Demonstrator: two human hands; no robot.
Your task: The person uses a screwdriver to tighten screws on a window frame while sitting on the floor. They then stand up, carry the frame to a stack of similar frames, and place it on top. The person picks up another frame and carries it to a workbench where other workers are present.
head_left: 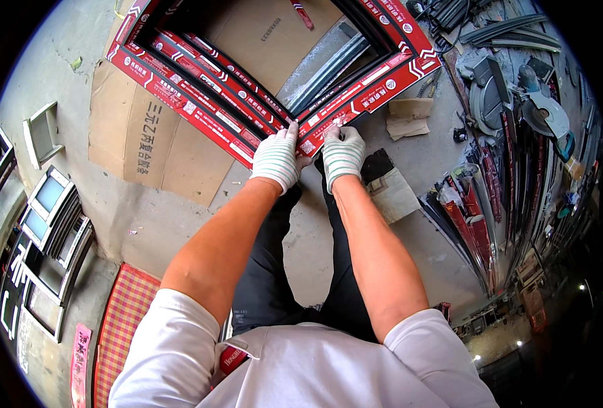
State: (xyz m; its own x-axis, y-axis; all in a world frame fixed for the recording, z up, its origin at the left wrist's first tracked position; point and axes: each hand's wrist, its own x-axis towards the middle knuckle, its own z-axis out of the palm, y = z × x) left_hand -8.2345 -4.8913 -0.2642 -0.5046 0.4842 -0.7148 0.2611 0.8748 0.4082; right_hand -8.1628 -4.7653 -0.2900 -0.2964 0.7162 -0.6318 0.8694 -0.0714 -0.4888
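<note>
Here's the frame [376, 97] over the cardboard [121, 115], left hand [276, 161] bent across its near corner, right hand [344, 154] curled beside, seemingly steadying it, though whether either pinches I can't tell.

Setting: a frame-making workshop, judging by contents. A power saw [549, 115] is standing at right; long profiles [475, 231] are lying in bundles near it; rectangular frames [48, 194] are sitting stacked at left. Flattened cardboard [124, 129] is covering part of the grey floor [407, 262], a large red-filmed frame [390, 85] overlapping it.
</note>
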